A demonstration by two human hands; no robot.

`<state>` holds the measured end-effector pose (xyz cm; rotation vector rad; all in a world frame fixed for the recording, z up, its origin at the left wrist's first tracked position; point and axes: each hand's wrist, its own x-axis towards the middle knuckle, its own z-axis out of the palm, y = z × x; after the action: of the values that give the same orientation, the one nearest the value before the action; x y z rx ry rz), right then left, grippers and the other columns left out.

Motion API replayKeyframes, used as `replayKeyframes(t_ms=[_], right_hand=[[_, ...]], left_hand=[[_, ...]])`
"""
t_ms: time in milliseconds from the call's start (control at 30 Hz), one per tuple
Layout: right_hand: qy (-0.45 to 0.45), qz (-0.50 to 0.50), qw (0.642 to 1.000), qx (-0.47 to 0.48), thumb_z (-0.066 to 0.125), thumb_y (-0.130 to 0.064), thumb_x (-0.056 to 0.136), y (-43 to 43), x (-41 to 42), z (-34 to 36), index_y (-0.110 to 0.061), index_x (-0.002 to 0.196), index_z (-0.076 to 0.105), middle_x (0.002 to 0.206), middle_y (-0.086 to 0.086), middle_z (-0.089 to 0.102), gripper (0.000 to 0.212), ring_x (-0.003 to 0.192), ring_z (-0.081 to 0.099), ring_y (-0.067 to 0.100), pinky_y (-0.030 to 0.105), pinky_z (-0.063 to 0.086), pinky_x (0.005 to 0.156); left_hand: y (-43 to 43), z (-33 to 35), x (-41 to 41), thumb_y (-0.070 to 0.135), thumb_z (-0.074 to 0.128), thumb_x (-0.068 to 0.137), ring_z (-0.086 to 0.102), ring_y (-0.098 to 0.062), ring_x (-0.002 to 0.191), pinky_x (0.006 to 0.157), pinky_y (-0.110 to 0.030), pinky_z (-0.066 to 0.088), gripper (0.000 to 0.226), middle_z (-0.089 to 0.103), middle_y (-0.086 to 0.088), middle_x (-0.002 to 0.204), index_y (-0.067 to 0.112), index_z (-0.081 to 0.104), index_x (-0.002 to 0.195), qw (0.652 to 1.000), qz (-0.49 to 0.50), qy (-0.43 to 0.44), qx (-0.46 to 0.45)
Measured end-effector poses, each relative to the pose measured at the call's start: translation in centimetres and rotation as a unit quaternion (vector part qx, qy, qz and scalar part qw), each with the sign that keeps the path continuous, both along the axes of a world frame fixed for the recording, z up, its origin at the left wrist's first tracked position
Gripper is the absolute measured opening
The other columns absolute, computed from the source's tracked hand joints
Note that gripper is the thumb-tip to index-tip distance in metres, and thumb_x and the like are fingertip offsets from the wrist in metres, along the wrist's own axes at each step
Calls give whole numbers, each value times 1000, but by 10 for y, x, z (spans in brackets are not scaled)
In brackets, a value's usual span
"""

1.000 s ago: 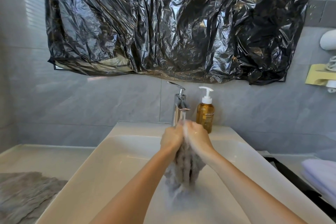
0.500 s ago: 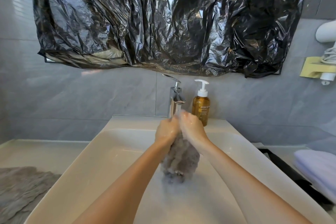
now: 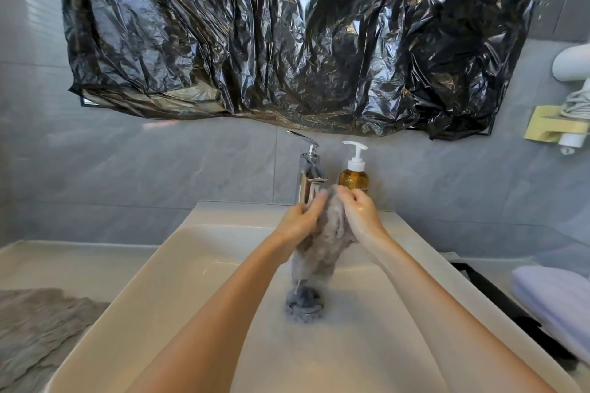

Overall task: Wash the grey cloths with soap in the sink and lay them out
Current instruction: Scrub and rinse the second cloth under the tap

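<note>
— Grey tiled bathroom wall [image 3: 159,175], crinkled black plastic sheet [image 3: 287,35] hung over white ceramic sink [image 3: 191,265]. Hands?

— Left hand [image 3: 300,220] and right hand [image 3: 360,217] both clenched around wet grey cloth [image 3: 322,242], bunched above round metal drain [image 3: 305,300], just below chrome tap [image 3: 308,175].

— Anything else?

— Amber pump soap bottle [image 3: 353,177] beside tap; second grey cloth [image 3: 35,329] flat on left counter.

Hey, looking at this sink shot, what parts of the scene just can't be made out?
All in the head view:
- Soap bottle: label mostly covered by the right hand.
- Faucet spout: behind the left hand and the held grey cloth, so running water is unclear.
- Mirror: draped in black plastic.
- Second grey cloth: cut by the left edge.
- Drain: blurred by suds.
</note>
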<state>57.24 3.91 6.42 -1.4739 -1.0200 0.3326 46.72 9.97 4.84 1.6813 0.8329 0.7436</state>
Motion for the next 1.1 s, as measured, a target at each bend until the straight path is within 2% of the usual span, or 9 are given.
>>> replayKeyframes(t_ms=[100, 200, 300, 367, 500, 667, 833, 967, 1100], right_hand=[[-105, -61, 992, -36, 39, -34, 103, 0, 6, -6, -11, 93, 53, 78, 1, 54, 29, 82, 54, 22, 31, 40, 64], [-152, -34, 985, -72, 39, -37, 102, 0, -9, -10, -14, 90, 54, 80, 0, 55, 30, 75, 52, 16, 30, 38, 64], [-135, 32, 988, -74, 45, -39, 100, 4, -37, -14, -19, 79, 49, 71, -8, 49, 30, 64, 45, 3, 20, 32, 55], [-110, 31, 992, -55, 43, -39, 100, 10, -41, -16, -14, 89, 54, 79, -5, 55, 30, 71, 51, 6, 20, 36, 60], [-70, -76, 993, -58, 35, -39, 102, 14, -24, -19, -10, 95, 61, 94, 11, 65, 40, 92, 61, 29, 38, 48, 80], [-167, -44, 982, -72, 33, -37, 103, 7, -34, -19, -14, 86, 55, 87, 8, 60, 36, 87, 57, 26, 32, 39, 72], [-158, -95, 978, -100, 28, -40, 103, 7, -20, -17, -10, 97, 60, 95, 11, 64, 44, 90, 60, 30, 40, 47, 81], [-259, -45, 963, -65, 33, -36, 103, -3, -30, -21, -15, 80, 52, 78, 4, 59, 36, 75, 55, 22, 35, 40, 64], [-176, -66, 982, -23, 36, -35, 103, 12, -21, -17, -16, 77, 56, 74, 2, 59, 38, 74, 56, 21, 35, 43, 67]], left_hand=[[2, -3, 4, 51, 43, 97, 59, -24, 100, 84, -33, 47, 44, 64, -6, 104, 11, 60, 105, 994, 90, -18, 53], [8, -3, 1, 46, 40, 99, 59, -29, 101, 83, -33, 42, 42, 65, -10, 96, 12, 59, 84, 976, 196, -18, 96], [10, -8, -2, 46, 35, 100, 57, -33, 111, 88, -35, 42, 47, 65, -15, 115, 11, 66, 109, 965, 235, 51, 108], [6, -8, 2, 44, 34, 100, 58, -32, 107, 85, -35, 42, 48, 65, -15, 114, 11, 66, 113, 965, 225, 85, 100], [-10, -7, 18, 38, 34, 102, 56, -25, 93, 77, -28, 38, 44, 66, -12, 112, 12, 67, 111, 980, 154, 68, 106], [1, -10, 10, 44, 31, 101, 58, -30, 107, 80, -27, 37, 48, 65, -13, 116, 14, 66, 114, 974, 181, 88, 103], [-19, -14, 8, 37, 32, 102, 59, -22, 84, 71, -28, 39, 43, 64, -4, 87, 12, 66, 96, 965, 143, 59, 210], [-10, -4, 4, 37, 33, 101, 57, -28, 93, 77, -30, 39, 43, 62, -7, 96, 11, 67, 103, 970, 191, 67, 137], [-17, -3, 6, 39, 28, 102, 58, -26, 91, 75, -31, 39, 48, 65, -10, 100, 11, 66, 107, 974, 143, 77, 161]])
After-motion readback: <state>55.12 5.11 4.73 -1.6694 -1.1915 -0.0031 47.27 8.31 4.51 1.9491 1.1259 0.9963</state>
